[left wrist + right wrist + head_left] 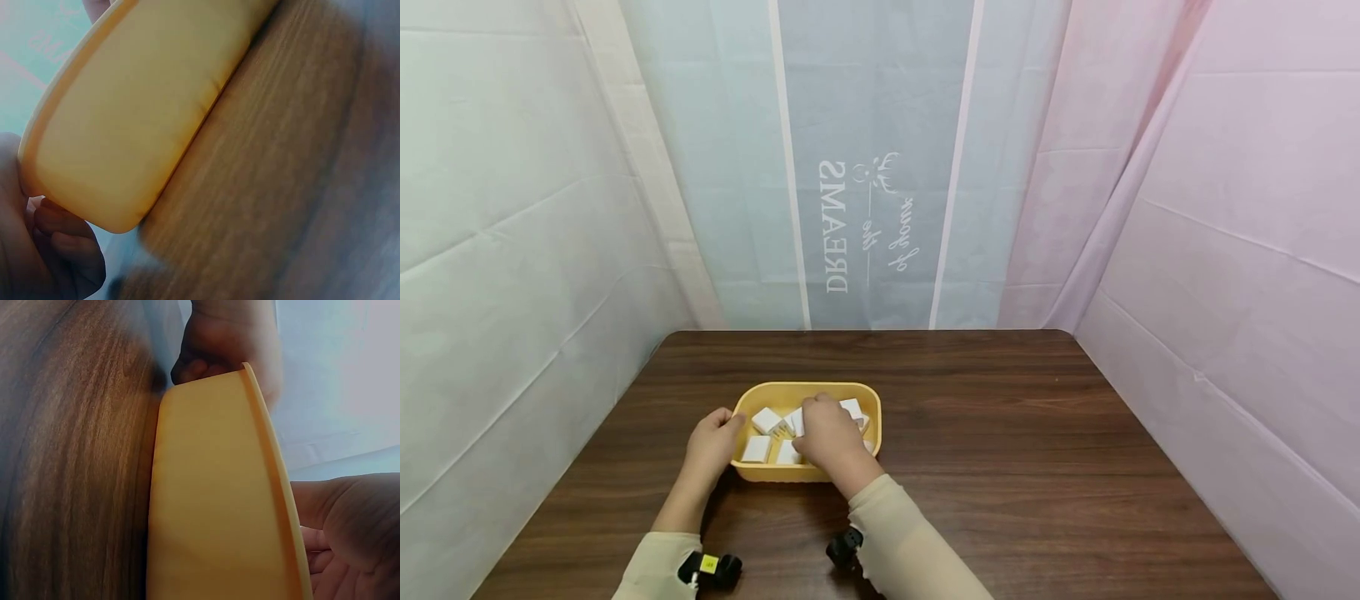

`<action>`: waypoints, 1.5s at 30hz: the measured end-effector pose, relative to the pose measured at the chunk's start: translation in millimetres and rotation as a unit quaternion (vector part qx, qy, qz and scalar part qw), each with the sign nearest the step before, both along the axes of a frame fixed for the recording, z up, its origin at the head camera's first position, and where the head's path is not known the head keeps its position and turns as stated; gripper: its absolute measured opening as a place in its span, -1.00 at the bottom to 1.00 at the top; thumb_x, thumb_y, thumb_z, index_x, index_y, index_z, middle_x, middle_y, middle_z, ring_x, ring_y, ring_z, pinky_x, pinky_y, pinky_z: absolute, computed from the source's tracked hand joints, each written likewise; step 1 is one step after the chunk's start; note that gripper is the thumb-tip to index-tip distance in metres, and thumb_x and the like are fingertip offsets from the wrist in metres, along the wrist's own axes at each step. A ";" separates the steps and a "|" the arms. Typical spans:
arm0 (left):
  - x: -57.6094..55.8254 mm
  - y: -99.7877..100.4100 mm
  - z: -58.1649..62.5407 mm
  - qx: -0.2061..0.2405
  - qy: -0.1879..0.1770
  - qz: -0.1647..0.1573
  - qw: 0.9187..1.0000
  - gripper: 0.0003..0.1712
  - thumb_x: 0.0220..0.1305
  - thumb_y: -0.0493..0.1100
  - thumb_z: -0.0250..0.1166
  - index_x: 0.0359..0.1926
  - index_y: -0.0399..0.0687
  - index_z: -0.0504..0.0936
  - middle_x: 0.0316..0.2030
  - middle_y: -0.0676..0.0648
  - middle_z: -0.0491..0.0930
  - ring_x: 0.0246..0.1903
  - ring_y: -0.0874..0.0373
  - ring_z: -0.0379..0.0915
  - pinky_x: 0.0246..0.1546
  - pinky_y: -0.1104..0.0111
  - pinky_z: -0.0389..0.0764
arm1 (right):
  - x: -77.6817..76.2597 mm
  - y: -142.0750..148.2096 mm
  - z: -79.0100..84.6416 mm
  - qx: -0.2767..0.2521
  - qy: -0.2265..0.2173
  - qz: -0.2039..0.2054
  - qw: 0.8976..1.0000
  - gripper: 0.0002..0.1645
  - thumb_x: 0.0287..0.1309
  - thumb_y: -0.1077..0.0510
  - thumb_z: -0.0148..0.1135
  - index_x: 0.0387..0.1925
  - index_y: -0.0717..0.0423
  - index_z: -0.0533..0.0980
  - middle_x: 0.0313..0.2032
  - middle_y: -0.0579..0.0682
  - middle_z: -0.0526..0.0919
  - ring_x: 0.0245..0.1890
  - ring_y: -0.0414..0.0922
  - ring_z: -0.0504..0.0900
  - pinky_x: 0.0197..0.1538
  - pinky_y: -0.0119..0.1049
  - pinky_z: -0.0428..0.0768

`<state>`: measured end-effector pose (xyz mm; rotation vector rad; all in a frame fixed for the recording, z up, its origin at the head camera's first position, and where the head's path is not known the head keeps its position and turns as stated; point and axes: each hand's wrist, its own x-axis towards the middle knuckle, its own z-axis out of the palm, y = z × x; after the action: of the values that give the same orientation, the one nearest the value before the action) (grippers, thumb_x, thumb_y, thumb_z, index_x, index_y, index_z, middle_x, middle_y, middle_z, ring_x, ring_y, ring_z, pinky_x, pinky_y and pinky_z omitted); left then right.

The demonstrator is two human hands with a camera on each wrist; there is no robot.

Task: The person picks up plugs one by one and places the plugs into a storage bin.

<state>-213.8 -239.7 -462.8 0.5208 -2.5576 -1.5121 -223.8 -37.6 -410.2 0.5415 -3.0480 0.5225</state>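
Note:
A yellow plastic basket (805, 473) with rounded corners stands on the brown table, several white square blocks (756, 449) lying loose inside it. My left hand (713, 440) grips the basket's left end, thumb over the rim and fingers curled against the outside wall; the left wrist view shows this hand (56, 250) at the basket's corner. Over the front wall, my right hand (831, 429) reaches down among the blocks, fingers bent, with a white block (796, 422) right by its thumb and forefinger. In the right wrist view the basket wall partly hides that hand (350, 537); I cannot tell whether it holds a block.
The wood-grain table (1000, 450) extends to the right of the basket and behind it. Pale cloth hangs along both sides, and a blue-grey curtain (872, 100) with mirrored lettering hangs behind the far edge. Black wrist cameras (709, 570) sit at both sleeves.

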 end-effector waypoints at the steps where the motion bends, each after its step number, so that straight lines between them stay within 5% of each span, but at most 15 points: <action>1: 0.0 0.0 -0.1 0.000 0.000 -0.001 1.000 -0.60 0.39 0.06 0.09 -0.45 -0.15 0.40 -0.65 0.01 0.29 -0.57 0.10 0.29 -0.59 0.35 0.36 | -0.2 -0.5 -0.2 0.001 0.001 0.001 1.000 -0.55 -0.02 -0.09 0.44 -0.11 0.00 0.56 -0.05 -0.06 0.56 -0.35 -0.09 0.58 -0.33 -0.18 0.57; 28: -2.1 0.4 1.6 -0.010 0.007 0.002 1.000 -0.61 0.38 0.05 0.08 -0.47 -0.14 0.39 -0.63 0.00 0.29 -0.56 0.08 0.28 -0.58 0.34 0.35 | -5.8 -9.5 -11.1 0.017 0.020 0.007 1.000 -0.70 -0.07 -0.05 0.46 -0.47 -0.03 0.50 -0.28 -0.06 0.53 -0.41 -0.13 0.50 -0.34 -0.25 0.52; 45: -0.1 0.3 -1.6 0.002 0.009 0.003 1.000 -0.60 0.38 0.07 0.08 -0.47 -0.14 0.38 -0.66 0.02 0.27 -0.58 0.10 0.26 -0.61 0.34 0.34 | -2.8 -9.6 -17.5 0.045 0.041 -0.001 0.998 -0.42 -0.07 -0.22 0.44 -0.10 0.03 0.57 -0.14 -0.06 0.56 -0.21 -0.08 0.57 -0.12 -0.18 0.59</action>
<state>-214.0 -239.4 -464.4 0.5124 -2.5382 -1.5120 -226.6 -47.2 -427.7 0.5471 -3.0060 0.3551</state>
